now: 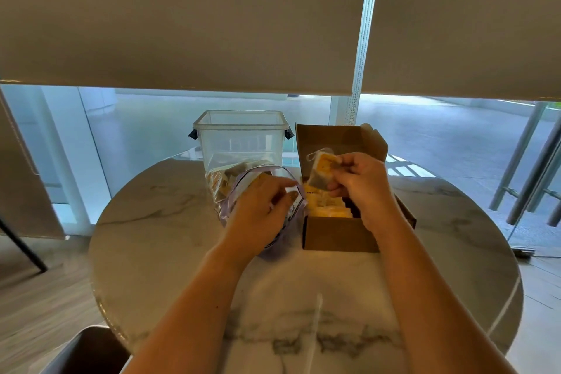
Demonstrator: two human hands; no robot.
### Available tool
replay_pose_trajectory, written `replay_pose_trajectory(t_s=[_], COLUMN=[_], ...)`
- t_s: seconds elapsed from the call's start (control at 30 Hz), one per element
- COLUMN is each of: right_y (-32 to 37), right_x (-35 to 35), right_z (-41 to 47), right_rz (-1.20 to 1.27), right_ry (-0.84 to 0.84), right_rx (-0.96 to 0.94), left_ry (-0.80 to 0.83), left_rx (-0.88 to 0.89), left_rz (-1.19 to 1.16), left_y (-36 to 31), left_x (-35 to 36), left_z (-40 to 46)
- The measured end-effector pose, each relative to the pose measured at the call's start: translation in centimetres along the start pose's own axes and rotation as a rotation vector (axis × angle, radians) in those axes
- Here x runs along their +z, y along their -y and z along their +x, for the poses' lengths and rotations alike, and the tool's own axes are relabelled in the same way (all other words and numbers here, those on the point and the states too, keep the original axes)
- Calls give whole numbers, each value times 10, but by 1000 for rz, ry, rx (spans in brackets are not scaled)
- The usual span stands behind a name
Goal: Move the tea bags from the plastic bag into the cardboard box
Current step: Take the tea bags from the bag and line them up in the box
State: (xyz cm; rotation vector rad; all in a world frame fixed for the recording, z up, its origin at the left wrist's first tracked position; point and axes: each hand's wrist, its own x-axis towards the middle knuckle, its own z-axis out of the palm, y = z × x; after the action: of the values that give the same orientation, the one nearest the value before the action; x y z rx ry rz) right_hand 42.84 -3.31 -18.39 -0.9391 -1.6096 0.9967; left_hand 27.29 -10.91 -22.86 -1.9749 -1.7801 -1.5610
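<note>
A clear plastic bag [230, 188] with yellow tea bags inside lies on the round marble table [170, 222], its mouth facing me. My left hand [261, 212] holds the bag's rim at its mouth. To the right stands an open cardboard box [340, 234] with its lid up, holding a row of yellow tea bags [326, 205]. My right hand [361, 185] is above the box and pinches a single yellow tea bag [322, 171] with its string looped at the top.
A tall clear plastic container [241, 143] with dark clips stands behind the bag. Roller blinds hang over the window beyond the table. A dark chair back [88, 349] shows at the bottom left, wooden floor on the left.
</note>
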Motion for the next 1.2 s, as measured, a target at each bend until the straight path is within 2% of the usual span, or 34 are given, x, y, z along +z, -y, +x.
replay_pose_trajectory(t_s=[0.1, 0.2, 0.27, 0.4, 0.53, 0.77, 0.97, 1.2], right_y=[-9, -28, -42, -55, -59, -63, -62, -64], right_x=[-21, -38, -41, -31, -23, -20, -23, -21], right_z=[19, 42, 55, 66, 77, 77, 77, 73], right_rz=[5, -291, -514, -851, -812, -938, -889, -885], right_ry=[-153, -243, -198, 23, 92, -40, 82, 53], right_rx=[45, 84, 116, 202, 353, 296, 423, 370], left_ry=[137, 258, 312, 331, 330, 353, 354, 350], left_rx=[69, 107, 132, 134, 123, 109, 114, 111], left_rz=[73, 123, 142, 131, 109, 95, 100, 98], left_y=[-3, -5, -6, -5, -4, -6, -7, -4], left_x=[5, 12, 16, 18, 19, 18, 17, 18], left_z=[-3, -3, -3, -2, -2, -3, -3, -3])
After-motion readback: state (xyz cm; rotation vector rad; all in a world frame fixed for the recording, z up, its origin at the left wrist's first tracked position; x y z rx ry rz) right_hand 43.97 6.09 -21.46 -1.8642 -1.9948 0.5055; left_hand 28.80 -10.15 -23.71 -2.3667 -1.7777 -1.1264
